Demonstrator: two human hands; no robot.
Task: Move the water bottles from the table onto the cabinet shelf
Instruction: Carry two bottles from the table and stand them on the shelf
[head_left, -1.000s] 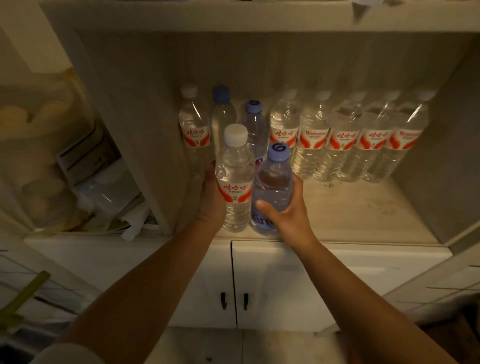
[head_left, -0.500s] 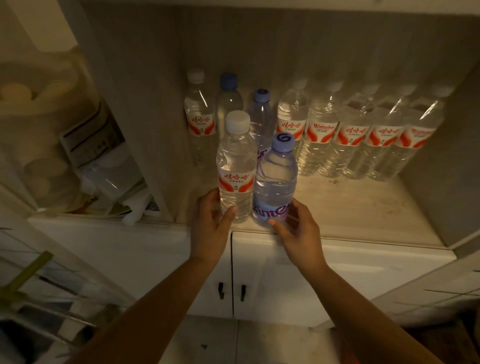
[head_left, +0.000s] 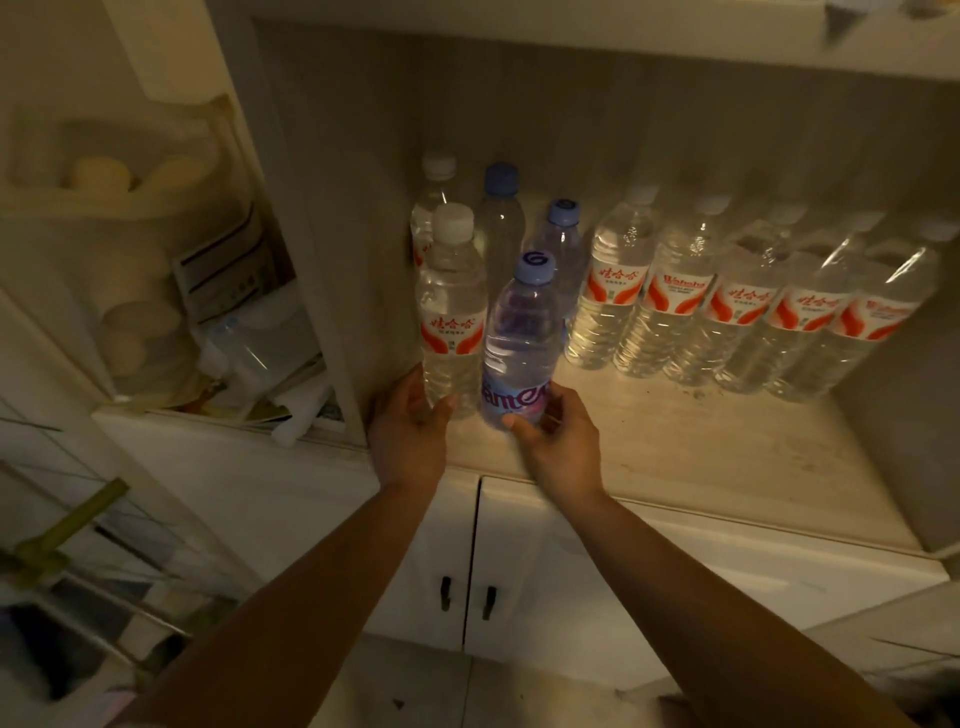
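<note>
Two bottles stand upright at the near left of the cabinet shelf (head_left: 675, 447): a white-capped bottle (head_left: 451, 317) with a red label, and just to its right, touching it, a purple-capped bottle (head_left: 519, 343) with a purple label. The left hand (head_left: 410, 431) sits at the base of the white-capped bottle, its thumb against the near side and its fingers round the left; they look loosely curled on it rather than clamped tight. The right hand (head_left: 558, 441) is at the foot of the purple-capped bottle, thumb on the label and fingers curved behind, again a light hold. Both bottles appear to rest on the shelf with their weight off the hands.

Behind this pair, three more bottles (head_left: 498, 223) stand against the far left of the shelf, and a row of five red-label bottles (head_left: 737, 306) runs along the far right, side by side. That makes ten on the shelf, as far as can be counted.

The task looks well advanced: this pair seems placed and only needs letting go. The bench is out of view, so whether any bottles are left to fetch cannot be told. The near right of the shelf has bare room for more. Below are the white cupboard doors (head_left: 467, 561).
</note>
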